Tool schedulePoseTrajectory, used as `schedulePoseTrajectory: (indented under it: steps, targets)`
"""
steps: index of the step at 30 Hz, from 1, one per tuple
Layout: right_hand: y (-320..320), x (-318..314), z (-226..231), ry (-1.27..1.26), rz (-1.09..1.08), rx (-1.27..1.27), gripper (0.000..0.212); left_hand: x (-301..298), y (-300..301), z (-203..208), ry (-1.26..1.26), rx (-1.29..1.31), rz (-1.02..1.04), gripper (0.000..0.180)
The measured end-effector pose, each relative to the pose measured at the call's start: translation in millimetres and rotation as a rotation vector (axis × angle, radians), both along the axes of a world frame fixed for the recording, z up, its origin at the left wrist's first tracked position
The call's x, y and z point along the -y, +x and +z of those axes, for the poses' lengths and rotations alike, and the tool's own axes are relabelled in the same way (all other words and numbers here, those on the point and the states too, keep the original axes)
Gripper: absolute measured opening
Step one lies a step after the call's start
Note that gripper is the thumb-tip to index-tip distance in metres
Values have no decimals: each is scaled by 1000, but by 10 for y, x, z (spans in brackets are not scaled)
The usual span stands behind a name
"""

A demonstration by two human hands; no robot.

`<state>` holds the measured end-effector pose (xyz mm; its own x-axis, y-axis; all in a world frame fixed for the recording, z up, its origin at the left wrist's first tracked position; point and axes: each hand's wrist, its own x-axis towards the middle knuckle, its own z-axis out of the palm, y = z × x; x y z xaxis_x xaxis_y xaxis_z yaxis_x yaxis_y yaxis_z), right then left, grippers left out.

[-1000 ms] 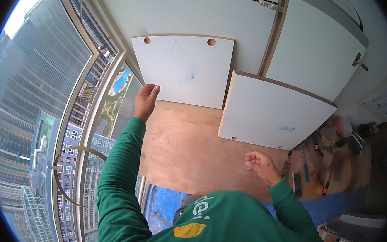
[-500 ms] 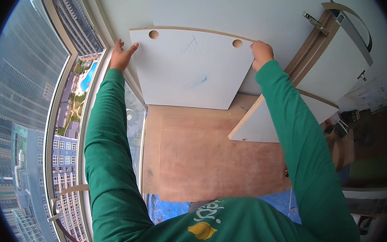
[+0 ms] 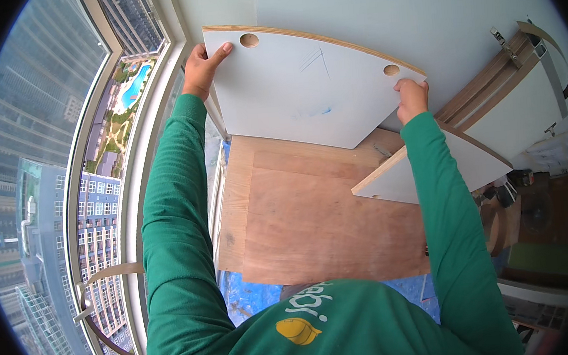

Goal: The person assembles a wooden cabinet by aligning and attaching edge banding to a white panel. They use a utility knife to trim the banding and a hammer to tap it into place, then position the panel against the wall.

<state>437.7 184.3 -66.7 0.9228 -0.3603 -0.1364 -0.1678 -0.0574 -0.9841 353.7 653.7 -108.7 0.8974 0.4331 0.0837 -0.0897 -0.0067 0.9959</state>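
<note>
A white cabinet door [image 3: 290, 87] with two round hinge holes along its upper edge stands upright in front of me. Pencil lines and a blue smudge mark its face. My left hand [image 3: 202, 70] clasps its left edge near the top corner, thumb on the white face and fingers mostly hidden behind. At the upper right corner, just below one hole, my right hand [image 3: 412, 97] is closed on the other side edge. The lower edge appears to meet a brown wooden board [image 3: 320, 208]; whether it bears weight there I cannot tell.
To the left runs a tall window [image 3: 123, 210] with a strip of edging [image 3: 108, 271] by its frame. A second white panel [image 3: 456, 164] and more panels with hinges [image 3: 511, 96] lean at the right. Blue sheeting [image 3: 250, 293] covers floor near me.
The door's top edge has come nearer to me and looks wider. My left thumb has moved further onto its face, and the whole view has shifted slightly.
</note>
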Motion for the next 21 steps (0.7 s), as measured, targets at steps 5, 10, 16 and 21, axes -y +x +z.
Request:
schedulePoseTrajectory:
  steps: [5, 10, 16, 21]
  targets:
    - [-318, -22, 11, 105, -64, 94, 54, 138, -252, -24, -205, 137, -15, 61]
    - [-580, -51, 279, 118, -13, 114, 49, 215, -620, 248, -252, 266, 30, 50]
    - [-1314, -12, 961, 105, 161, 212, 40, 60, -1378, 833, -183, 416, 75, 48]
    - [-1966, 38, 1235, 140, 249, 121, 45, -56, -1952, 1094, -127, 339, 81, 45]
